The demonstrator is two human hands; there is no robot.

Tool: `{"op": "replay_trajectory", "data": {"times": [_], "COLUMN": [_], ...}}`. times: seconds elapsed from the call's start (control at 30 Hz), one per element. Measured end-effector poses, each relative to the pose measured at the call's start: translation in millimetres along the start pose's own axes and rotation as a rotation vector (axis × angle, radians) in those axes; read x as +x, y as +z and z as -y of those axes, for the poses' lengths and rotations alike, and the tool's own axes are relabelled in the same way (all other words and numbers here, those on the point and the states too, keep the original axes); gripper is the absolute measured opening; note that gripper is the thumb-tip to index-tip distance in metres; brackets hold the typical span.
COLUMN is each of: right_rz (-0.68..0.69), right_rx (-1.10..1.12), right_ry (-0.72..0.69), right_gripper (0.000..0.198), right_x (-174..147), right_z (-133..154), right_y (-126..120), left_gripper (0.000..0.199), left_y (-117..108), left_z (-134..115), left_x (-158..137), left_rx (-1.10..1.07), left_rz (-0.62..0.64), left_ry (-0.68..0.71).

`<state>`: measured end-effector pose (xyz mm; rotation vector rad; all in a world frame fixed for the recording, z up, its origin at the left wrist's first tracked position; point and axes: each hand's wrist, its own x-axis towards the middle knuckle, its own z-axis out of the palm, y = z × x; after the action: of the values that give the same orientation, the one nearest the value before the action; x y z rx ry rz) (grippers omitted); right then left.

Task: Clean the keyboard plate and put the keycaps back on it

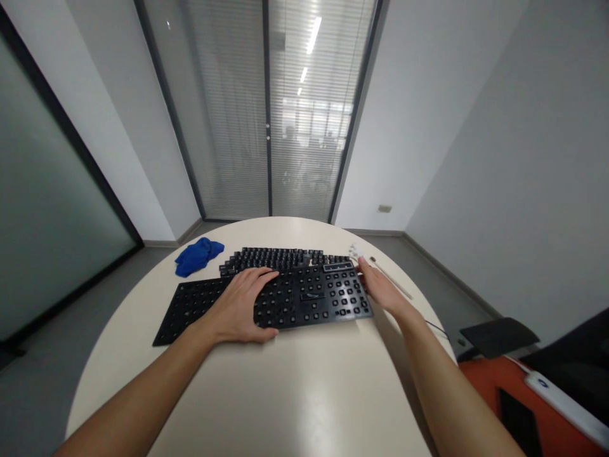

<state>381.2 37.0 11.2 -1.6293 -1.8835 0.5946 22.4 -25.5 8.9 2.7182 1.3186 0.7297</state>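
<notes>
A long black panel (335, 295), dotted with small squares, is stretching across the pale round desk (295, 387) I'm viewing remotely; its long axis is running left to right, the right end angling slightly away from me. My left hand (243, 304) is lying spread over the panel, just left of its middle — thumb parting from fingers and reaching past the near edge. My right hand (383, 291) is meeting the short right end — its fingertips are hiding, so I'm not able to tell whether they're pinching. The left is sitting nearer the panel's middle. Rows of black keys (271, 257) are lying just beyond, a blue cloth (197, 256) resting to their left
</notes>
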Motion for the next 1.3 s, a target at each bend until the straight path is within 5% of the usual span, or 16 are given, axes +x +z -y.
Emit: {"op": "replay_trajectory", "data": {"times": [0.13,0.3,0.63,0.93,1.03,1.17,1.23,1.3], "right_rz": [0.074,0.447,0.897,0.883,0.734,0.333,0.3,0.423], "right_rx": [0.167,0.297,0.181,0.112,0.041,-0.196,-0.269,-0.243], "right_ry": [-0.073,-0.219,0.02,0.027,-0.033,-0.022,0.03,0.056], "right_gripper": [0.061,0.041,0.029,0.035,0.043,0.044,0.04,0.035], "right_x": [-5.1,-18.4,-38.4,-55.2,-44.6,-26.3,-21.3,-20.7], "right_z": [8.7,18.8,10.4,46.9,39.6,19.2,5.5,-7.3], "right_y": [-5.3,-17.4,-40.4,-34.1,-33.3,-33.4,-33.1,-32.2], "left_gripper": [0.103,0.103,0.102,0.101,0.1,0.1,0.099,0.099], "left_y": [-7.0,-9.0,2.3,10.6,11.9,12.1,12.6,13.3], "left_z": [1.5,4.9,6.2,8.0,8.0,7.9,8.3,9.0], "left_x": [0.5,1.5,1.3,-1.9,-2.8,-2.7,-2.7,-2.9], "left_rx": [0.002,0.019,0.025,-0.012,-0.028,-0.031,-0.034,-0.042], "left_rz": [-0.056,-0.08,-0.008,0.099,0.142,0.155,0.154,0.152], "left_ry": [-0.014,-0.038,-0.07,-0.017,-0.003,0.009,0.012,0.009]}}
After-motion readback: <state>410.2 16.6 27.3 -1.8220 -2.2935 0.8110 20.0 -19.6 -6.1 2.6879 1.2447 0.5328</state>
